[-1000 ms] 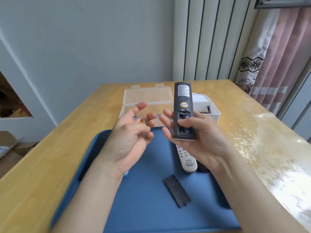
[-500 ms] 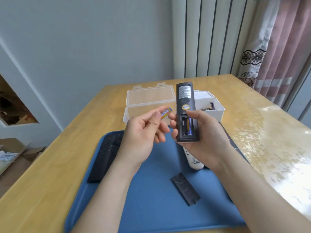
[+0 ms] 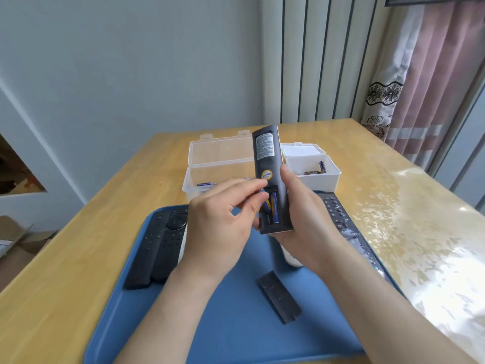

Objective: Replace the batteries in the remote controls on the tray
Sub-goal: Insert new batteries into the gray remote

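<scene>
right hand (image 3: 304, 222) wraps the black remote (image 3: 267, 158), held above the blue tray (image 3: 236, 324); left hand (image 3: 217, 222) pinches a blue battery (image 3: 266, 202) at the open compartment, beside one already seated.

Pale wall (image 3: 118, 74), wooden table (image 3: 65, 258), pink curtain (image 3: 433, 88)

glossy wood table (image 3: 78, 258), matt tray (image 3: 236, 324) — plastic (smooth)

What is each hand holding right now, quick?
Left hand: pinching a battery at the remote's compartment.
Right hand: gripping the black remote.
</scene>
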### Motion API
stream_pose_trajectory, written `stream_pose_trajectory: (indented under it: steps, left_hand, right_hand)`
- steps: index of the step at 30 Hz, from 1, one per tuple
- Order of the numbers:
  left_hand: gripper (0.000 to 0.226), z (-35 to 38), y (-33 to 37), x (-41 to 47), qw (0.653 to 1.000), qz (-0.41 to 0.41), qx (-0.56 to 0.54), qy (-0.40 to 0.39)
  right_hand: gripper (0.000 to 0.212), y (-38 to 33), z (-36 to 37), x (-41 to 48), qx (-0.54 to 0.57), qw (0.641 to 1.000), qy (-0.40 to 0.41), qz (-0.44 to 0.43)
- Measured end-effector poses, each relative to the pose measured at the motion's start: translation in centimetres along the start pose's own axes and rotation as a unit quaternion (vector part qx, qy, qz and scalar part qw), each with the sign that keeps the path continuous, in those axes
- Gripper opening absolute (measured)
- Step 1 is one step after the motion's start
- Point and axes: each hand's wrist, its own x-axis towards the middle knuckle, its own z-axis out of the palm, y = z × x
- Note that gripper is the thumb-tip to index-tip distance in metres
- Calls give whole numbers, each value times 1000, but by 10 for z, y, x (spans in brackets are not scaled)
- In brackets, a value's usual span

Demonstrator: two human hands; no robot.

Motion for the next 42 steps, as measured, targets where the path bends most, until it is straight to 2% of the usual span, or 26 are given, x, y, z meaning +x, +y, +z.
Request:
stream_pose_trajectory:
  steps: [3, 7, 11, 14, 17, 19, 22, 23, 26, 30, 36, 38, 42]
  left_hand:
    - [14, 1, 1, 0, 998, -64, -18, 2]
    - [13, 3, -5, 1, 999, -24, 14, -34]
    - [18, 2, -9, 2, 993, 15, 92, -74]
    - [23, 2, -10, 1, 982, 63, 144, -100]
    - [32, 4, -11, -2, 965, 96, 201, -141]
    - [33, 5, -13, -3, 948, 101, 246, -175]
    - [47, 6, -16, -5, 959, 3, 170, -228]
    - [48, 5, -16, -5, 966, -20, 134, -221]
    - [34, -1, -10, 0, 986, -32, 62, -154]
    - [23, 0, -5, -1, 987, -38, 37, -150]
    - [47, 0, -9, 1, 981, -103, -30, -161]
    - [50, -2, -8, 1, 981, -97, -20, -167]
    - [47, -4, -6, -1, 982, -19, 53, -179]
  right_hand:
    - [39, 3, 4, -1, -12, 1000, -11, -8]
    - [40, 3, 6, -1, 8, 999, 9, -39]
    - [40, 9, 2, 3, -40, 994, 55, -90]
    - [36, 7, 0, 3, -45, 994, 65, -80]
    - [14, -1, -3, 2, -36, 996, 52, -62]
    - [20, -4, -5, 3, -20, 999, 28, -41]
    - [31, -7, -7, 3, -14, 999, -21, -33]
    - [33, -7, -8, 4, -8, 999, -33, -39]
    - [37, -10, -10, 5, -12, 998, -45, -53]
    - [29, -11, -12, 3, -26, 997, -54, -45]
    - [32, -12, -13, 1, -26, 996, -89, -9]
    - [34, -10, -11, 2, -34, 996, -83, -2]
    - [39, -8, -10, 3, -35, 997, -71, 2]
